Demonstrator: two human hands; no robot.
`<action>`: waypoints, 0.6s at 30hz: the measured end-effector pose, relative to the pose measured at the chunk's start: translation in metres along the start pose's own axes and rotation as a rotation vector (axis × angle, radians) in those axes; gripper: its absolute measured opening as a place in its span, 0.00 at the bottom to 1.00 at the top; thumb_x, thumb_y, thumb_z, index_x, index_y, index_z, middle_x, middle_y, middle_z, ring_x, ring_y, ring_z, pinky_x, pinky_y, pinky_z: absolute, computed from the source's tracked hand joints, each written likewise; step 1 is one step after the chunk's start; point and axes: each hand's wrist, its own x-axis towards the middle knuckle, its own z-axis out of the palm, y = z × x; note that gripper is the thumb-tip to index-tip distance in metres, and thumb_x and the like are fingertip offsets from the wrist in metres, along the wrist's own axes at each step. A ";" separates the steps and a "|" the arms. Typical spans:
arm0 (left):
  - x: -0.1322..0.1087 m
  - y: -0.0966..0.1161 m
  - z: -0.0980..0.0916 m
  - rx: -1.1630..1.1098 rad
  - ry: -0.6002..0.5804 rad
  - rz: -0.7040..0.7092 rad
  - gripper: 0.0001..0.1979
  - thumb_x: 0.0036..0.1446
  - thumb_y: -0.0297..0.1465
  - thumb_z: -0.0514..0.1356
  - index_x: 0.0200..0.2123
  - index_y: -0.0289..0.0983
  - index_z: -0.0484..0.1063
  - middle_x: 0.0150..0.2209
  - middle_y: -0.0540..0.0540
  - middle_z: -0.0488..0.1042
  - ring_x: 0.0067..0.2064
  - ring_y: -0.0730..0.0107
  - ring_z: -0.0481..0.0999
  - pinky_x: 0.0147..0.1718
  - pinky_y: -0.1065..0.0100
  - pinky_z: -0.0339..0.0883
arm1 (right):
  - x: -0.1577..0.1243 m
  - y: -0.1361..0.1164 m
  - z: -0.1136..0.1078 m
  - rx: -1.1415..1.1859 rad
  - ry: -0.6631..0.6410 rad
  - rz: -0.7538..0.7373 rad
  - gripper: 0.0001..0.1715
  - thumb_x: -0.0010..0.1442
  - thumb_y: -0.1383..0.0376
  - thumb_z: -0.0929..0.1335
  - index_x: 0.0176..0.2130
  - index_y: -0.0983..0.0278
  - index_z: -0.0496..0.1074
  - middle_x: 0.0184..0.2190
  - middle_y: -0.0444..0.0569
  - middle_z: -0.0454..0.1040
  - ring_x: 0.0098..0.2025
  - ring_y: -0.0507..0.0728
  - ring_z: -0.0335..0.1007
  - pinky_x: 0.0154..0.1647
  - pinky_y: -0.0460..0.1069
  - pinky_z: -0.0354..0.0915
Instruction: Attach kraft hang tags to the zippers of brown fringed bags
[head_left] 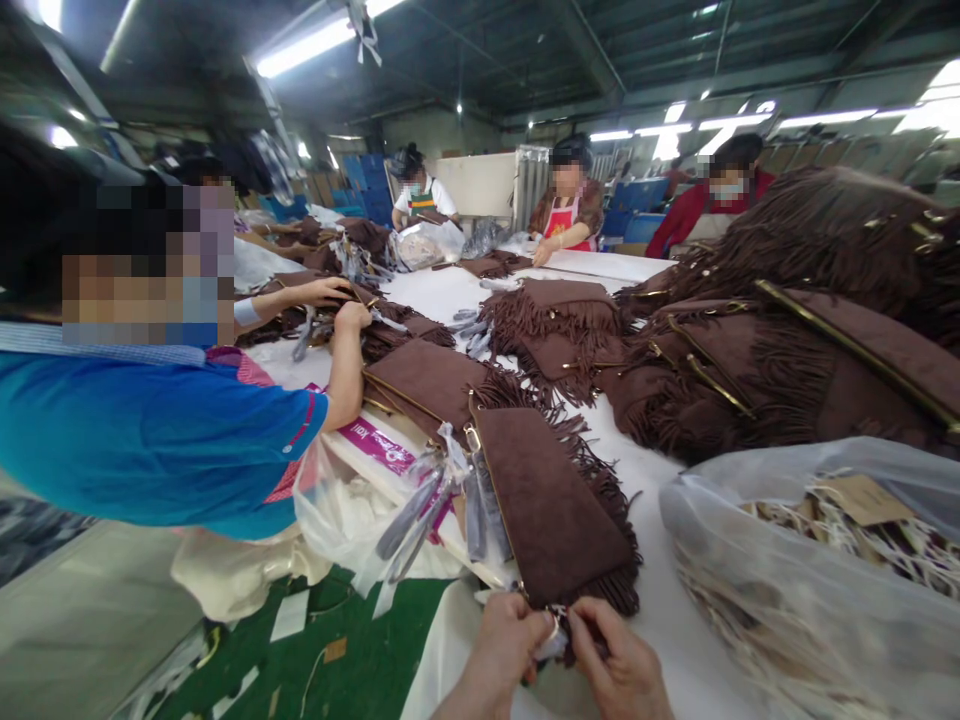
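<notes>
A flat brown suede bag (544, 505) with fringe along its right edge lies on the white table (667, 620) straight in front of me. My left hand (504, 650) and my right hand (619, 665) meet at the bag's near corner. Both are closed in a pinch on a small pale piece (553, 640) there, too small to name. Clear plastic-wrapped straps (431, 500) hang off the bag's left side over the table edge.
A clear plastic sack (810, 560) of woven items with a paper tag sits at right. Piles of brown fringed bags (780, 340) fill the table beyond. A person in a blue shirt (150, 440) works at left; three more people sit at the far end.
</notes>
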 end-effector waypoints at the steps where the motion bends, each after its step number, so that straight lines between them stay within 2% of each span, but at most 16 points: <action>1: 0.000 0.000 0.000 0.009 0.000 -0.005 0.11 0.42 0.27 0.56 0.12 0.36 0.61 0.09 0.55 0.58 0.11 0.80 0.54 0.10 0.75 0.44 | -0.001 0.001 0.000 -0.013 0.002 -0.024 0.14 0.57 0.55 0.61 0.30 0.60 0.69 0.22 0.43 0.71 0.22 0.51 0.66 0.25 0.44 0.61; 11: 0.000 -0.002 0.001 -0.034 0.026 -0.019 0.12 0.43 0.25 0.56 0.12 0.35 0.61 0.08 0.55 0.58 0.10 0.81 0.54 0.10 0.75 0.44 | -0.002 0.004 -0.002 -0.187 -0.010 -0.213 0.12 0.59 0.61 0.59 0.30 0.61 0.67 0.22 0.44 0.69 0.24 0.52 0.66 0.26 0.45 0.61; 18: 0.004 -0.005 0.001 -0.026 0.018 -0.033 0.13 0.45 0.26 0.56 0.11 0.35 0.61 0.08 0.55 0.57 0.10 0.81 0.52 0.09 0.75 0.42 | 0.001 0.006 -0.007 -0.314 -0.092 -0.335 0.13 0.61 0.64 0.58 0.30 0.62 0.67 0.22 0.44 0.68 0.24 0.51 0.67 0.25 0.43 0.62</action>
